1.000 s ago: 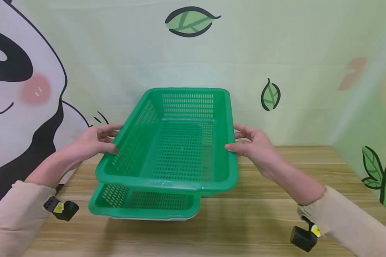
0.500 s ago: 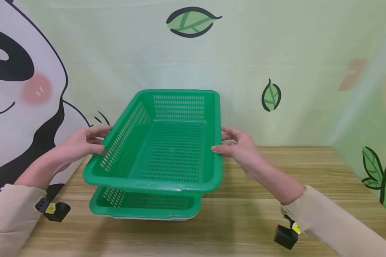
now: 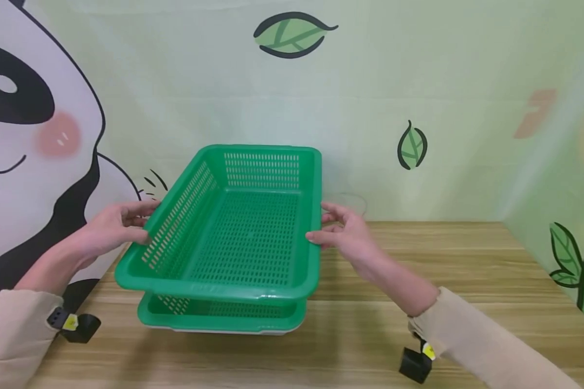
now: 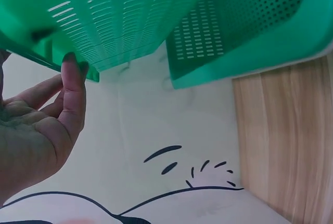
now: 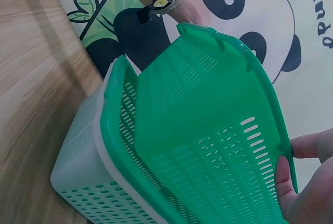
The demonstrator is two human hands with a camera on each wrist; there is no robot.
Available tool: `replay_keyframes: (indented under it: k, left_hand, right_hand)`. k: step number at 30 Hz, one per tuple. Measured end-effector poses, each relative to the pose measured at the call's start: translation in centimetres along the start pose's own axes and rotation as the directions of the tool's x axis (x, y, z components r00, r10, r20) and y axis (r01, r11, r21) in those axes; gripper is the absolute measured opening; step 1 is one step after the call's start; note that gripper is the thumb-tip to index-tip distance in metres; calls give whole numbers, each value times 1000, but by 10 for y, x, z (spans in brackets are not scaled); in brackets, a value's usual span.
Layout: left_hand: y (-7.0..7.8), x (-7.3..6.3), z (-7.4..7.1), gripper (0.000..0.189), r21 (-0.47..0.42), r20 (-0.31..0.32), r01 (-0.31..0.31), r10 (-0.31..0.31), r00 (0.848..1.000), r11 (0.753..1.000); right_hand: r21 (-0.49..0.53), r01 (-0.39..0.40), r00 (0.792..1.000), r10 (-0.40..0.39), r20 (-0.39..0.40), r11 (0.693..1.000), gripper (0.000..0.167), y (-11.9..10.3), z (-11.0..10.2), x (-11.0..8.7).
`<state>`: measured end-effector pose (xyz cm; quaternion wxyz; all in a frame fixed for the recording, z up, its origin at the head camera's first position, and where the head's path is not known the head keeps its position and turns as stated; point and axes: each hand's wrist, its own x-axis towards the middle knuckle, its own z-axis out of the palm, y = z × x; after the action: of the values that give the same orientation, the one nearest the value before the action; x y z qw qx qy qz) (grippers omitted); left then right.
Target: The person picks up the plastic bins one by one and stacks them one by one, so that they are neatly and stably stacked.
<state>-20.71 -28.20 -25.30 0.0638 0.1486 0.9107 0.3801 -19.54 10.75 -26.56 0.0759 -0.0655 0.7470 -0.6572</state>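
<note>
While aloft, basket (image 3: 250,235) above nested baskets (image 3: 224,325).

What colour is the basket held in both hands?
The held basket is green, clearest in the head view.

The upper basket (image 3: 248,237) looks smooth plastic, glossy along its six o'clock rim; the lower basket (image 3: 224,324), plastic too. Tabletop (image 3: 443,259) at four o'clock: wood-grained (timber or laminate, I can't tell). Eight o'clock sleeve (image 3: 14,335): matt cloth.
</note>
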Motion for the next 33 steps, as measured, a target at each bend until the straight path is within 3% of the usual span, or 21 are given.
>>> replay_keyframes:
  k: [9,20,28,33]
  left_hand:
    - [-11,1,6,66,-23,-5,26,-26,1000,999]
    - [-24,3,15,68,-27,-30,12,-13,999,1000]
    - [-32,3,20,69,-58,-46,42,-45,998,997]
    - [-37,4,23,69,-55,-55,19,-22,998,998]
  right_hand:
    - [19,11,1000,-11,-6,1000,69,16,5,5]
    - [48,28,1000,-28,-7,998,69,31,10,10]
    - [49,51,999,-51,7,998,68,45,15,13]
    - [37,50,999,-50,-2,998,69,51,17,16]
